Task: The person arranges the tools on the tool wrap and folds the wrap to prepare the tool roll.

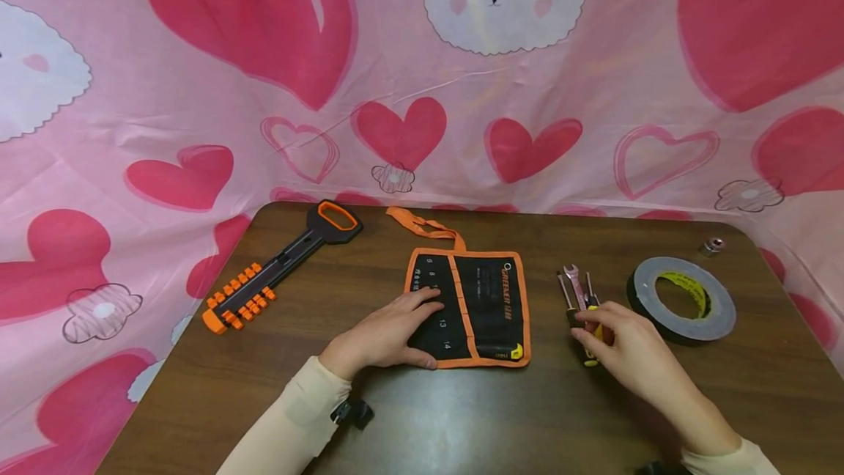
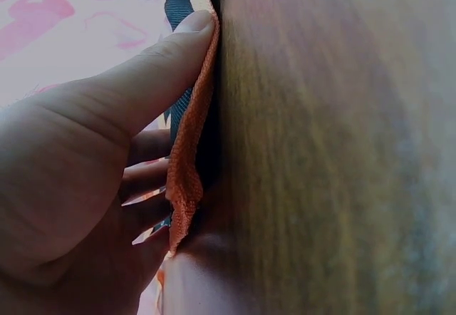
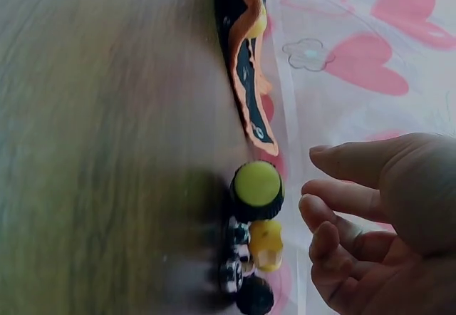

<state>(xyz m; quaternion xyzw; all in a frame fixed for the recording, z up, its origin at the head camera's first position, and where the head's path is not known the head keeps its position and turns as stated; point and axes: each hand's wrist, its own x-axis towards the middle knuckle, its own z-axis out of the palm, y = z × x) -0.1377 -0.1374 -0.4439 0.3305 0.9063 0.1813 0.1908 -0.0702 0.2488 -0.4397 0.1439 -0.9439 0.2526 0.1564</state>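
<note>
The left hand (image 1: pixel 385 332) lies with straight fingers flat on the near-left part of the tool pouch (image 1: pixel 475 306), while its thumb (image 2: pixel 153 69) presses along the pouch's orange woven binding at the near edge, as the left wrist view shows. The pouch is soft black fabric with orange trim, folded into a rectangle, and sits at the middle of the tabletop (image 1: pixel 461 416) with bare wood between it and the near edge. The right hand (image 1: pixel 623 350) has its fingers loosely curled and slightly apart over a small bundle of tools (image 1: pixel 580 303); whether they touch the handles cannot be told. The bundle holds thin metal wrenches and screwdrivers with round yellow and black handle ends, lying just right of the pouch. A roll of grey tape (image 1: pixel 682 299), a flat ring, rests near the right edge, with a small metal socket (image 1: pixel 712 246) toward the far-right corner. A long black and orange bit holder (image 1: pixel 277 266) lies diagonally near the far-left corner.
</note>
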